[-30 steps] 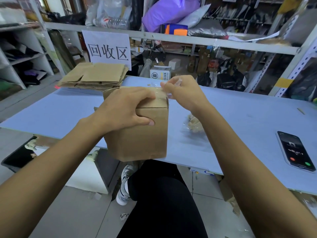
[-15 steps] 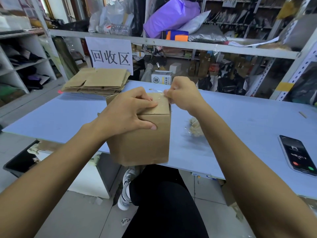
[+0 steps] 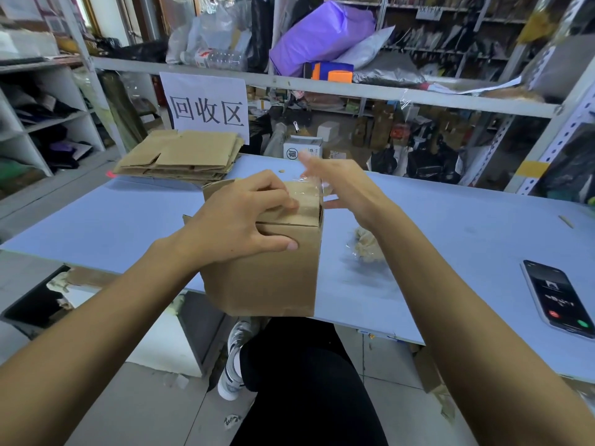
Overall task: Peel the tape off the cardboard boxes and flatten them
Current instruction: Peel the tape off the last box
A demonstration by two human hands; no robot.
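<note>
1. our left hand (image 3: 238, 220) grips the cardboard box (image 3: 267, 268) at the table's (image 3: 450, 239) near edge.
2. our right hand (image 3: 341, 191) hangs beside it — fingers spread, clear tape (image 3: 310, 181) just beside them.

Bright, even, cool light from above; no hard shadows, only a faint soft patch on the pale blue counter (image 3: 450, 226) beside the cardboard box (image 3: 273, 272). Mild sheen on the clear tape (image 3: 310, 185) and on the phone (image 3: 560, 300) screen. Motion blur on the right hand (image 3: 344, 191), its fingers (image 3: 309, 162) smeared. Left hand (image 3: 238, 220) fairly sharp. Strong wide-angle bending at the edges: shelf posts leaning, forearms stretched large at the bottom corners. Background shelves soft, dim and noisy. Paper sign (image 3: 206, 107) legible.
</note>
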